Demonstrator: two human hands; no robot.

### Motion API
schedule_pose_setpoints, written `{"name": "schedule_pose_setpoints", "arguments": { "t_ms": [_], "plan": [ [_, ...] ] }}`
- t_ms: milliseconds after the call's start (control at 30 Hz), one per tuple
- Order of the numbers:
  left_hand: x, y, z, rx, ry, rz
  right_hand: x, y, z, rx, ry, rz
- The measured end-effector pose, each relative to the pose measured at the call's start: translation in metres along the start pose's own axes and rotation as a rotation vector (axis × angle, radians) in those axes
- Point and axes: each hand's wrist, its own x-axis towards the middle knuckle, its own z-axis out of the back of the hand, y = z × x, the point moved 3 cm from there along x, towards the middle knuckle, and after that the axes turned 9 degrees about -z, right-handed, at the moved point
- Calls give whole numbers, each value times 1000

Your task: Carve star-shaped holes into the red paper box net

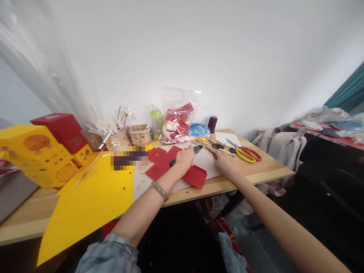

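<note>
My left hand (185, 157), with a pale green bangle on the wrist, is closed round a dark stick-shaped tool (196, 149) whose ends stick out on both sides. Its exact kind is hidden by the fingers. Below it lie cut-out red card pieces (155, 171) and a folded red card box (196, 176), on a white sheet (209, 163). To the right, my right hand (224, 163) is closed at the sheet's edge. A slim dark tool (209, 150) reaches out from its fingers; I cannot make out its kind.
Yellow card (93, 204) overhangs the table's front edge. Yellow and red card boxes (40, 151) stand left. At the back are baskets (140, 134), a green-topped bottle (156, 123), a bag of scraps (178, 123) and a thread spool (212, 124). Large scissors (247, 154) lie right.
</note>
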Motion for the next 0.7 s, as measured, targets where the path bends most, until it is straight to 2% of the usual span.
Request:
{"name": "schedule_pose_setpoints", "arguments": {
  "t_ms": [233,433,533,700],
  "plan": [
    [-5,11,42,-119,-88,-12,-21,-34,29,184,171,34],
    [-23,14,40,-435,-7,-10,-48,-50,42,194,244,106],
    [-30,14,34,-607,60,8,-30,-61,43,136,221,105],
    [-36,17,29,-865,158,76,44,-85,48,-14,159,21]
  ]
}}
